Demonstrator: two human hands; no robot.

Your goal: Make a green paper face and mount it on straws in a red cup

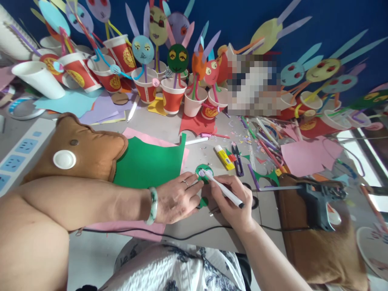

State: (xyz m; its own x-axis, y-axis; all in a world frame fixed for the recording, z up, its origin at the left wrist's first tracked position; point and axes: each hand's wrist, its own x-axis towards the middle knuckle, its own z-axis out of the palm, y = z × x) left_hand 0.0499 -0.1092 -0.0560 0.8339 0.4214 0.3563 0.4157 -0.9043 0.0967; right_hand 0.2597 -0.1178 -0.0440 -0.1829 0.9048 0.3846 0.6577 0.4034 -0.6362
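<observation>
My right hand [235, 200] grips a white marker pen [226, 190], its tip on a small round green paper face [198, 168] with pale purple eyes. My left hand [178, 198] lies flat with fingers stretched out, fingertips at the lower left edge of that face, steadying or touching it; which, I cannot tell. A small green paper scrap [204, 201] lies just below the left fingertips. Beyond the hands are a yellow glue stick [224, 157] and dark thread snips [238, 161]. Green paper [148, 163] lies under and beyond my left wrist.
Red paper cups [173, 99] with paper rabbit faces line the back. A brown cushion [91, 155] and power strip [22, 151] are left. A glue gun [318, 206] rests on another brown cushion [298, 250] at right. A black cable [188, 237] crosses the front; pens [269, 151] lie at right.
</observation>
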